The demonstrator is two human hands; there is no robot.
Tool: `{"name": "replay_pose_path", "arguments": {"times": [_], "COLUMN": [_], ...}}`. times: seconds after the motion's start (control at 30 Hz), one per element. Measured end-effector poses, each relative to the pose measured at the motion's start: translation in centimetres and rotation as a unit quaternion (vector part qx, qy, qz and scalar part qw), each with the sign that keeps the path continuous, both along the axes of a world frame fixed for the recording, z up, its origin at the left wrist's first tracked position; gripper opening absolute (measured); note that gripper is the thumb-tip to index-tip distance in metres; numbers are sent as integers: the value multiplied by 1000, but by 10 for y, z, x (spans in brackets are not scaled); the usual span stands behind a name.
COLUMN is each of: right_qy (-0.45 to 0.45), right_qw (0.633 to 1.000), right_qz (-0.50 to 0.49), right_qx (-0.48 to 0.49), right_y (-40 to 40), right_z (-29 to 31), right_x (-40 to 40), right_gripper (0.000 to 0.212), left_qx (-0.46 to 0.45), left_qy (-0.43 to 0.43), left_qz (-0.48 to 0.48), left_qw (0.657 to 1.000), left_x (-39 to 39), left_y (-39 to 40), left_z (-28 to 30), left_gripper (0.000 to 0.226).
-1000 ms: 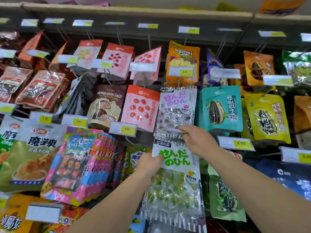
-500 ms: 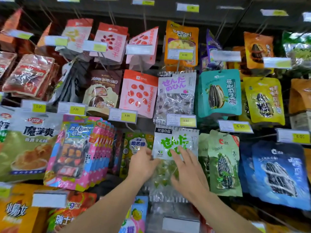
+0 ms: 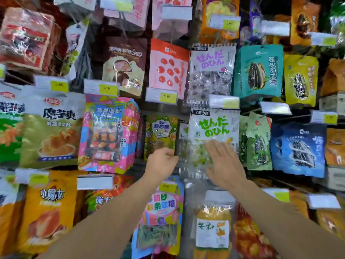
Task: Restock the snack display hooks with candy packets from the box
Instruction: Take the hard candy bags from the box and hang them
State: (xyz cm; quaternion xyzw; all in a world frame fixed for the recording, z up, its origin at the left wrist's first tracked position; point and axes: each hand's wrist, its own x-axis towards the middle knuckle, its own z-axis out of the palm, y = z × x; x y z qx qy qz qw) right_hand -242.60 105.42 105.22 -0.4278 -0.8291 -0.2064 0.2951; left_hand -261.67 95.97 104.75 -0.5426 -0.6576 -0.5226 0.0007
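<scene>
A clear candy packet with green lettering (image 3: 214,126) hangs on a display hook in the middle of the rack, under a price tag (image 3: 224,102). My left hand (image 3: 161,160) has its fingers curled at the packet's lower left edge, and I cannot tell if it still grips it. My right hand (image 3: 225,163) lies flat with straight fingers against the packet's lower front. Directly above hangs a similar packet with purple lettering (image 3: 211,71). The box is out of view.
Snack bags crowd the rack on all sides: a pink packet stack (image 3: 110,133) to the left, a green seed bag (image 3: 258,141) and a blue bag (image 3: 298,148) to the right, an orange candy packet (image 3: 212,230) below. Price tags stick out on the hook ends.
My right hand came down from the hook end to the packet's front and now lies flat lower on it. The packet hangs straighter. The camera moved closer and lower.
</scene>
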Motion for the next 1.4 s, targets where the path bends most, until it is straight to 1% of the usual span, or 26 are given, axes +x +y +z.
{"name": "replay_pose_path", "arguments": {"times": [0.13,0.23,0.3,0.37,0.47,0.57,0.67,0.9,1.0,1.07,1.2,1.33,1.4], "right_qy": [5,-20,-34,-31,-52,-79,-86,-76,-88,-85,-110,-128,-144], "right_qw": [999,999,998,997,991,982,972,940,923,915,884,864,847], "right_qz": [-16,-14,-3,18,23,25,33,93,108,108,116,107,100], "right_qx": [-34,-42,-56,-64,-119,-170,-217,-321,-359,-380,-440,-476,-502], "right_y": [-55,-114,-150,-179,-223,-265,-308,-410,-446,-461,-502,-522,-527], "right_z": [-24,-56,-76,-100,-149,-199,-245,-338,-372,-388,-436,-475,-500], "right_x": [-3,-10,-13,-18,-23,-28,-32,-41,-55,-58,-101,-146,-178], "right_gripper": [77,69,70,69,71,72,76,77,75,76,75,71,71], "left_qx": [-2,-28,-34,-64,-123,-172,-212,-293,-329,-334,-374,-407,-421], "left_qy": [3,5,-7,4,19,18,18,-18,-13,-16,-66,-115,-148], "left_qz": [-21,-36,-64,-77,-81,-62,-44,-14,9,14,40,46,50], "left_qw": [1000,999,997,995,989,983,976,956,944,942,924,905,893], "left_x": [-12,-19,-22,-25,-29,-33,-37,-41,-52,-53,-85,-125,-156], "left_y": [-34,-71,-97,-125,-174,-222,-272,-401,-446,-465,-511,-533,-540], "left_z": [-28,-63,-88,-117,-167,-208,-245,-328,-359,-372,-418,-460,-485], "left_gripper": [29,30,34,38,44,45,46,51,50,52,54,56,53]}}
